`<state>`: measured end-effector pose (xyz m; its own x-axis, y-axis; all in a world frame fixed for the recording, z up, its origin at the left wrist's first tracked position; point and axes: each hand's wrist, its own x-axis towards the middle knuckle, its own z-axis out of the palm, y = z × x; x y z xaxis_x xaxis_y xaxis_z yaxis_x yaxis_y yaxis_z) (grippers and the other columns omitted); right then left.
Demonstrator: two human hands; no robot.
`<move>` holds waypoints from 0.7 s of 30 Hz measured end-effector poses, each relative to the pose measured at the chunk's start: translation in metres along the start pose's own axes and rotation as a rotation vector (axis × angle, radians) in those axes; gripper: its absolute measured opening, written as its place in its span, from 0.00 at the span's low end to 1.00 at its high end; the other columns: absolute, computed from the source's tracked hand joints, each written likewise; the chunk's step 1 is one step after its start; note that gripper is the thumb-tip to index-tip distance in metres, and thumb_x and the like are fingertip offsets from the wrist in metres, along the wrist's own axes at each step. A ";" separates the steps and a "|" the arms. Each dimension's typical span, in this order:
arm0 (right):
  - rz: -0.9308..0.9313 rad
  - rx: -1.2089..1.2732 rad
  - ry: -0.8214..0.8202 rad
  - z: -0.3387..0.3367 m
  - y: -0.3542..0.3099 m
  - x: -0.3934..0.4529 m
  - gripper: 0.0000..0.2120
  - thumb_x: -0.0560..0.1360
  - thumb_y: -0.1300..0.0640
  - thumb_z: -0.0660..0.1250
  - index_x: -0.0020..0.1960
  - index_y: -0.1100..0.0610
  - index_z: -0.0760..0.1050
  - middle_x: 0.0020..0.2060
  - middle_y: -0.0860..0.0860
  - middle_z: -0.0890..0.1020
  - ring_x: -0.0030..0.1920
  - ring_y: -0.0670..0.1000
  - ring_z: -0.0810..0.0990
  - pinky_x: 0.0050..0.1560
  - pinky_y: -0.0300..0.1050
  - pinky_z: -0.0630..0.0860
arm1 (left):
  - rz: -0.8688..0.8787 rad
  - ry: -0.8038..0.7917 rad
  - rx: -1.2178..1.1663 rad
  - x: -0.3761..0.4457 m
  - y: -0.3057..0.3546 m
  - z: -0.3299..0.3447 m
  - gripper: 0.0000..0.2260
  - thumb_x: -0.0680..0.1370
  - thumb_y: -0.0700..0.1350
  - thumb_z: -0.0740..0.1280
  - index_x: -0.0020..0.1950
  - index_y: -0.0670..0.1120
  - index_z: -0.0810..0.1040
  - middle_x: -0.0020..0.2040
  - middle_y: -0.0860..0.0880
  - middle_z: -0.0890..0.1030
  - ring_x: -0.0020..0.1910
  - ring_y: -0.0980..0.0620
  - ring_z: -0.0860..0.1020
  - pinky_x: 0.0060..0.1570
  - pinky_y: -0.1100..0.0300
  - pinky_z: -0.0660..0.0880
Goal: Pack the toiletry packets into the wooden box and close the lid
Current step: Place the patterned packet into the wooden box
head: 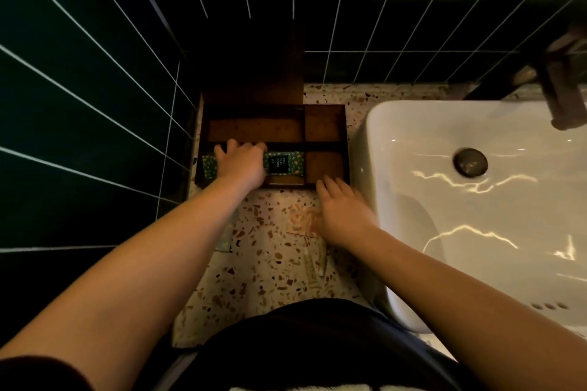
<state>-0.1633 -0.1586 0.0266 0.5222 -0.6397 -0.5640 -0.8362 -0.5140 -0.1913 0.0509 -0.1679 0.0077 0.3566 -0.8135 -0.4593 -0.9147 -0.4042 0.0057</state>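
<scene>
- The wooden box (327, 111) sits open on the speckled counter (270, 267), right against the dark tiled wall (79, 89)
- Its lid (254, 73) stands straight up at the back of the box
- The box has four little rooms inside: a long one and a small one at the back, a long one and a small one at the front
- My left hand (239, 165) is inside the front long room of the box, palm down
- My left fingers are spread flat and press on a green packet (282, 162) with a black label
- I am pushing on that packet, not pinching it
- The green packet lies flat in that front long room, and its ends stick out on both sides of my hand
- The other three rooms of the box show only bare wood
- My right hand (343, 209) rests on the counter just in front of the box, at its front right corner
- My right fingers are loose and open, and the tips touch the front wall of the box
- I cannot tell if my right hand has hold of anything
- An orange packet (298, 220) lies on the counter in front of the box, touching my right hand
- A pale packet (314, 267) lies a bit nearer to me than the orange one
- Another packet (227, 236) peeks out from under my left arm, in front of the box
- The white sink (476, 216) is just beside the box, on its right side
</scene>
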 end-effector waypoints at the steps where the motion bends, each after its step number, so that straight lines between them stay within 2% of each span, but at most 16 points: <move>1: 0.000 -0.003 0.001 0.000 0.000 0.000 0.38 0.80 0.42 0.58 0.81 0.58 0.46 0.81 0.56 0.50 0.80 0.58 0.49 0.78 0.56 0.51 | 0.019 0.064 -0.033 -0.002 -0.003 0.006 0.23 0.78 0.42 0.65 0.73 0.54 0.69 0.69 0.45 0.74 0.70 0.38 0.66 0.70 0.36 0.59; 4: 0.009 0.003 0.002 0.000 -0.001 0.001 0.38 0.80 0.43 0.58 0.81 0.58 0.46 0.81 0.56 0.50 0.80 0.57 0.49 0.78 0.56 0.52 | 0.049 0.279 -0.141 -0.018 -0.009 0.022 0.22 0.77 0.41 0.67 0.70 0.52 0.72 0.68 0.45 0.73 0.68 0.38 0.67 0.68 0.40 0.62; 6: 0.014 0.003 0.012 0.000 -0.002 0.001 0.37 0.80 0.44 0.58 0.81 0.58 0.47 0.81 0.56 0.51 0.80 0.57 0.50 0.78 0.56 0.52 | 0.030 0.339 -0.195 -0.034 -0.007 0.027 0.20 0.78 0.44 0.67 0.70 0.53 0.73 0.68 0.46 0.72 0.67 0.39 0.68 0.67 0.41 0.63; 8: 0.019 0.005 0.020 0.001 -0.003 0.001 0.36 0.80 0.46 0.57 0.81 0.57 0.47 0.81 0.55 0.51 0.80 0.57 0.50 0.78 0.56 0.52 | 0.001 0.267 -0.219 -0.048 -0.001 0.030 0.18 0.81 0.51 0.62 0.71 0.55 0.72 0.72 0.46 0.70 0.69 0.39 0.68 0.68 0.41 0.62; 10: 0.028 0.009 0.023 0.002 -0.004 0.001 0.36 0.80 0.46 0.58 0.81 0.57 0.47 0.81 0.55 0.51 0.80 0.57 0.50 0.78 0.56 0.52 | -0.026 0.120 -0.194 -0.054 0.003 0.034 0.21 0.83 0.60 0.54 0.74 0.58 0.69 0.77 0.47 0.66 0.73 0.39 0.66 0.70 0.38 0.59; 12: 0.035 0.000 0.022 0.003 -0.005 0.001 0.37 0.80 0.45 0.58 0.81 0.57 0.46 0.81 0.55 0.51 0.80 0.57 0.50 0.78 0.55 0.52 | -0.028 0.027 -0.164 -0.055 0.002 0.038 0.25 0.82 0.65 0.48 0.76 0.60 0.66 0.80 0.48 0.62 0.76 0.40 0.63 0.72 0.35 0.55; 15: 0.037 -0.008 0.015 0.002 -0.005 0.001 0.38 0.79 0.44 0.59 0.81 0.57 0.46 0.81 0.55 0.51 0.80 0.57 0.49 0.78 0.55 0.52 | -0.003 -0.010 -0.132 -0.052 -0.002 0.040 0.27 0.81 0.66 0.45 0.79 0.61 0.61 0.82 0.50 0.57 0.79 0.42 0.57 0.74 0.34 0.50; 21: 0.042 -0.012 0.027 0.002 -0.006 0.000 0.35 0.81 0.47 0.56 0.81 0.57 0.47 0.81 0.56 0.52 0.80 0.57 0.51 0.78 0.56 0.53 | 0.018 -0.045 -0.148 -0.046 -0.004 0.037 0.27 0.81 0.67 0.46 0.80 0.62 0.56 0.83 0.51 0.53 0.80 0.42 0.53 0.74 0.33 0.50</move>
<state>-0.1590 -0.1541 0.0261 0.4911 -0.6762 -0.5491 -0.8556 -0.4928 -0.1584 0.0312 -0.1138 -0.0042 0.3284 -0.8032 -0.4970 -0.8817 -0.4494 0.1436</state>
